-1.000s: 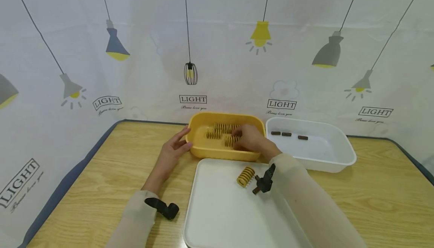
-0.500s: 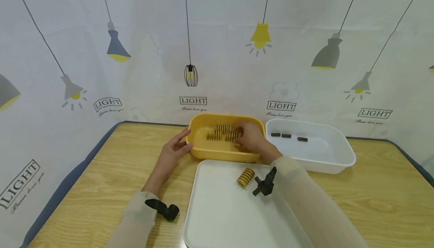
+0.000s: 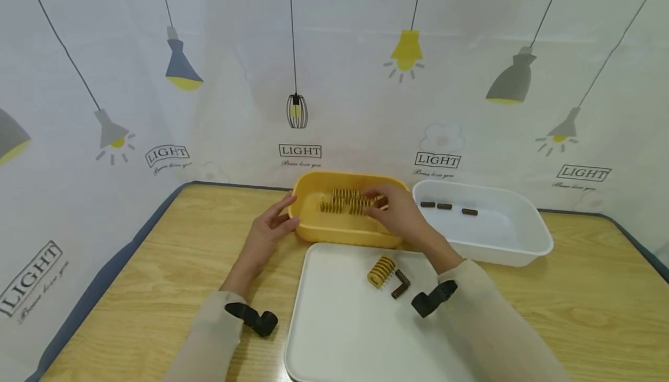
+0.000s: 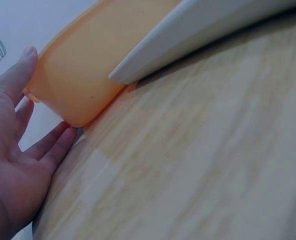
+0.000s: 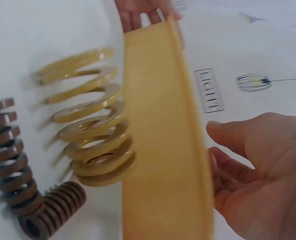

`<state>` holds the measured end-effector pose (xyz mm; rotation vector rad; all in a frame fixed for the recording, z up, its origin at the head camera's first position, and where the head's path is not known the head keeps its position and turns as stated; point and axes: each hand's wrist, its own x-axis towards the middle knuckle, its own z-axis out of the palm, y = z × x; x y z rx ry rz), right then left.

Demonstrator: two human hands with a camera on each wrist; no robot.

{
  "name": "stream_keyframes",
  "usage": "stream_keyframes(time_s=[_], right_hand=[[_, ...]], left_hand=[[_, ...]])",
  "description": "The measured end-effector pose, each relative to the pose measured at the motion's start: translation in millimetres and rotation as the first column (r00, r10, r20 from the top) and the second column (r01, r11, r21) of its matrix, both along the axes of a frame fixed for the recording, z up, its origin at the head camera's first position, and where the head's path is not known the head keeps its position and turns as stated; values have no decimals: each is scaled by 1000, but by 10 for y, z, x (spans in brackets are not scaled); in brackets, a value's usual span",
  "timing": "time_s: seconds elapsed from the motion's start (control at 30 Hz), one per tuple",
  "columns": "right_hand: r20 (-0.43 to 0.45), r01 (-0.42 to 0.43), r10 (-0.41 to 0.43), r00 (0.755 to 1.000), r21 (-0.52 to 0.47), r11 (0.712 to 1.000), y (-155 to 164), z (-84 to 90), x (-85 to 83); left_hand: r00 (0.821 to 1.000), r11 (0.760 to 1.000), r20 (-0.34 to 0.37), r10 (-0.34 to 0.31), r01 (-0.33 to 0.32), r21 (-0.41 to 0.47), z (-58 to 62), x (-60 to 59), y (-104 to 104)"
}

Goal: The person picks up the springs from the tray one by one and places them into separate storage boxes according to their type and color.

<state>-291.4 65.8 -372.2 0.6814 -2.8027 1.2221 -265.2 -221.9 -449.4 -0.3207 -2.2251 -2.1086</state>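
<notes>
While poised inside the yellow plastic tub (image 3: pixel 334 235), right hand (image 3: pixel 399 216) with a slack grip: fingers loosely curled, nothing seen between them in the wrist view. Fingertips just above the small yellow-brown coil springs (image 3: pixel 345 201), bunched on the tub floor towards its far side. Long axes, as far as can be told, left to right along the tub's long side, open ends facing its short walls. Left hand (image 3: pixel 266 234) flat-fingered against the tub's left end, gripping nothing.

Likely trouble: coils hooked into one another, so lifting one could drag a neighbour along and drop it on the wooden tabletop (image 3: pixel 157 289). Could also roll off sideways if pinched across the coils too lightly. With less pressure from the left hand, could shove the tub towards the white tray (image 3: pixel 324 335).
</notes>
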Motion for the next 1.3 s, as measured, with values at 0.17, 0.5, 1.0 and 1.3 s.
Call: stream_keyframes(time_s=[0.17,0.5,1.0,1.3], right_hand=[[-9,-48,48,999,-38,998,91,113,223],[3,-42,42,999,-18,999,306,117,560],[78,-28,26,997,18,999,655,-240,885],[75,-58,54,996,62,996,797,-480,816]], left_hand=[[1000,999,7,22,-21,-33,1,3,-20],[999,999,42,22,-20,-45,-50,53,-44],[1000,998,25,2,-1,-56,51,64,7],[1000,999,27,-4,6,-51,62,44,19]])
